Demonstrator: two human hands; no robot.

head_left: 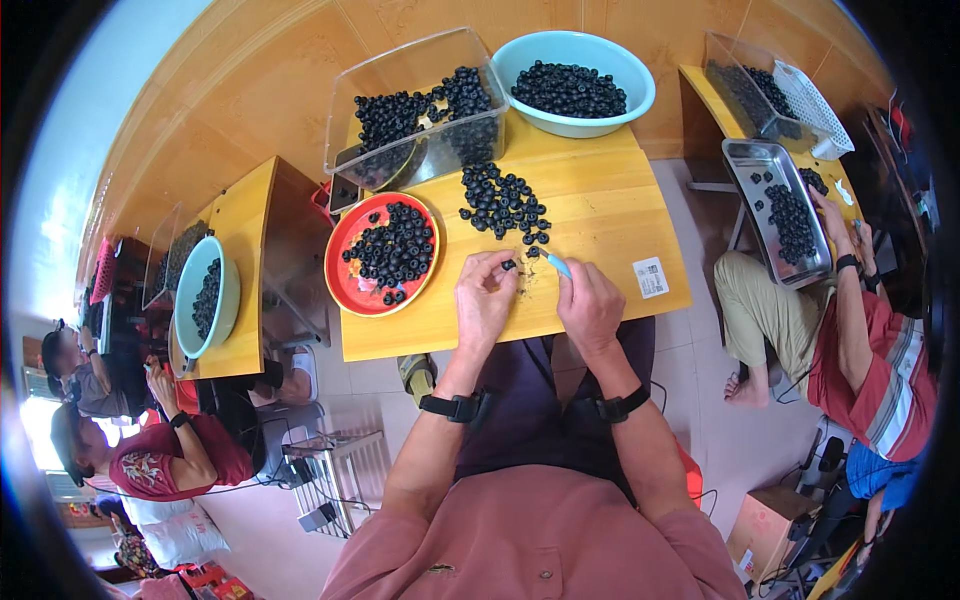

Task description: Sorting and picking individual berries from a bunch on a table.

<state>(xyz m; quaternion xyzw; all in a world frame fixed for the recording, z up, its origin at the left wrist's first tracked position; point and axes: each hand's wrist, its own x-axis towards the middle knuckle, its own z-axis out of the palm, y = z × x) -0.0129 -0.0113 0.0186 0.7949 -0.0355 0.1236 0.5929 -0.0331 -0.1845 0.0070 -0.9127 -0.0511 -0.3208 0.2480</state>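
My left hand (484, 298) pinches one small dark round piece (508, 265), which looks like a blueberry or bead, above the yellow table (600, 210). My right hand (591, 303) is closed on a slim tool with a light-blue handle (556, 265). The tool's tip is beside another dark piece at the near end of a loose pile (500, 200); I cannot tell whether they touch. Dark crumbs are scattered between my hands. To the left of them, a red round tray (337, 285) holds many more dark pieces.
A clear plastic bin (345, 105) and a light-blue basin (645, 90), both holding dark pieces, stand at the table's back. A white label (650, 278) lies at right. Other people work at tables on both sides, one with a metal tray (740, 150).
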